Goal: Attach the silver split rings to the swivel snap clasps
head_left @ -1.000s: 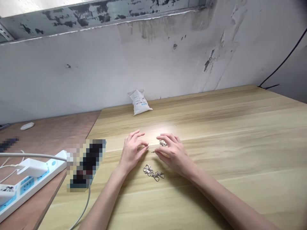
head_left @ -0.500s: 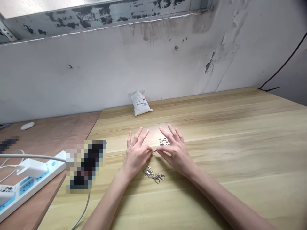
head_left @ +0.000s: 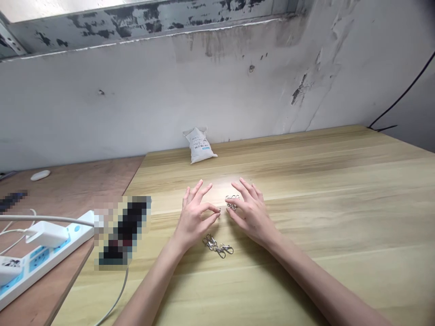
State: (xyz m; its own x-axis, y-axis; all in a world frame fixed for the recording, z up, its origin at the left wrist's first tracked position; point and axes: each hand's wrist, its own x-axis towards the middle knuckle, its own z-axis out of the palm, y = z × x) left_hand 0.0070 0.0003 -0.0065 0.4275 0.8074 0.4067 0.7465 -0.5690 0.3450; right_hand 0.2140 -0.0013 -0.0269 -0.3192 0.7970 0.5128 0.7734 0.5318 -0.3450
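My left hand (head_left: 195, 218) pinches a small silver metal clasp (head_left: 220, 209) between thumb and index finger; only its tip shows, and the other fingers are spread. To its right, my right hand (head_left: 250, 209) is open with thumb and index finger apart and nothing visible between them. Behind that thumb and index finger lies a small pile of silver clasps and rings (head_left: 233, 198), partly covered by the hand. Closer to me, between my forearms, several silver lobster clasps (head_left: 219, 246) with rings lie loosely together on the wooden table (head_left: 326, 194).
A white plastic package (head_left: 201, 147) stands near the wall at the back. On the left are a white power strip (head_left: 44, 262) with plugged-in chargers, a pixelated dark object (head_left: 124, 233) with a cable, and a white oval object (head_left: 40, 175).
My hands have drawn slightly apart. The right thumb and index finger have let go of the small metal clasp, which stays in my left pinch. The view has shifted slightly.
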